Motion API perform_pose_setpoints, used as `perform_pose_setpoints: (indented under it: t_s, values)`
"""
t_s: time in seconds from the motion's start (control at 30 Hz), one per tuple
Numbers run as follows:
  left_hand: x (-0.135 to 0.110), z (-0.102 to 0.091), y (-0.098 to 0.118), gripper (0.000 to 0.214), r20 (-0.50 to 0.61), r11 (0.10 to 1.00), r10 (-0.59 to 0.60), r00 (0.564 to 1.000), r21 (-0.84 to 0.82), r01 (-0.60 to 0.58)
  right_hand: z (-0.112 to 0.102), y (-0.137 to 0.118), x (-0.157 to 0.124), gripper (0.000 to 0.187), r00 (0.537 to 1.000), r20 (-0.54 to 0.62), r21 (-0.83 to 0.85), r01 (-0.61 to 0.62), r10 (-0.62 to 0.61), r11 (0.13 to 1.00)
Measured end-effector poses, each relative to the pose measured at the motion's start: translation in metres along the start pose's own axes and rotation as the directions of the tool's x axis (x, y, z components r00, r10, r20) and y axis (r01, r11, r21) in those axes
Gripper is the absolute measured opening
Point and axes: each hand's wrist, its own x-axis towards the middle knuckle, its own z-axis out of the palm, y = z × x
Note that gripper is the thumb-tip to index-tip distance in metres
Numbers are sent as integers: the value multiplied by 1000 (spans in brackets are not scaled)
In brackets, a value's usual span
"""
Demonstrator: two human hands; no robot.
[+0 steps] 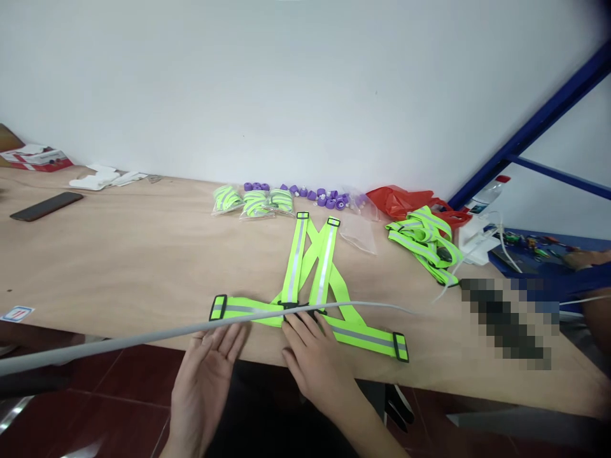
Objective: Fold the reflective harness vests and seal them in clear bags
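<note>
A neon-yellow reflective harness vest point(296, 257) lies spread on the wooden table, its grey-striped straps joined by black buckles. Two straps run up to the far side, and one reaches out to each side. My right hand point(312, 356) rests palm down, fingers extended, over the black centre buckle area and the near edge of the vest. By the left waist strap is my left hand point(207, 369), palm turned up and fingers stretched, with nothing in it. A pale cable point(191, 327) crosses in front of the vest, close to the camera.
Folded vests in clear bags point(255, 205) and purple caps point(329, 198) line the wall. A loose pile of straps point(424, 238) lies right, near a red plastic bag point(398, 200) and a bottle point(489, 194). At left is a dark phone point(46, 207). Another person's hand point(587, 257) shows far right.
</note>
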Motion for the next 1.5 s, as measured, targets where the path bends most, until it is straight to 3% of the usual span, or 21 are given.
perform_pose_setpoints:
  t_s: [0.13,0.27,0.33,0.43,0.57,0.67,0.73,0.9,1.07,1.2,1.3,1.37,1.5]
  values:
    - [2,5,3,20,-21,1000,-7,1000,-1,7,4,-5,-2,39,1000,-4,-6,-14,14,1000]
    - [11,5,-3,24,86,989,-139,987,56,134,8,-12,-5,43,998,-26,2,-55,55,998]
    - [14,10,-8,30,125,985,-147,981,110,134,9,-14,-6,46,997,-35,8,-63,64,998]
    - [19,21,-16,38,131,985,-77,988,164,55,9,-14,-7,51,997,-37,11,-70,71,997]
    - [28,23,-22,33,110,953,-14,994,304,-20,9,-14,-8,54,997,-21,13,-71,71,997]
    - [32,20,-23,29,128,837,106,986,524,-158,9,-15,-8,54,997,-34,20,-73,74,997]
    - [32,25,-23,30,201,728,167,965,635,-258,12,-16,-9,53,995,-54,27,-84,86,996]
    - [31,53,-30,34,469,575,145,871,676,-460,20,-18,-10,51,978,-104,73,-174,181,982]
    - [39,65,-41,28,689,459,-36,724,655,-601,22,-20,-14,43,977,-164,121,-120,139,985]
    - [45,72,-40,17,728,268,-200,656,684,-678,23,-19,-18,30,964,-234,186,-82,125,979]
    - [48,79,-39,26,731,119,-284,620,669,-734,21,-15,-19,22,939,-323,243,-36,116,969]
    - [50,79,-41,30,750,67,-311,583,630,-774,18,-12,-22,23,907,-408,250,-1,106,968]
    - [53,70,-48,31,854,28,-273,442,467,-884,12,-2,-37,28,844,-531,190,32,76,981]
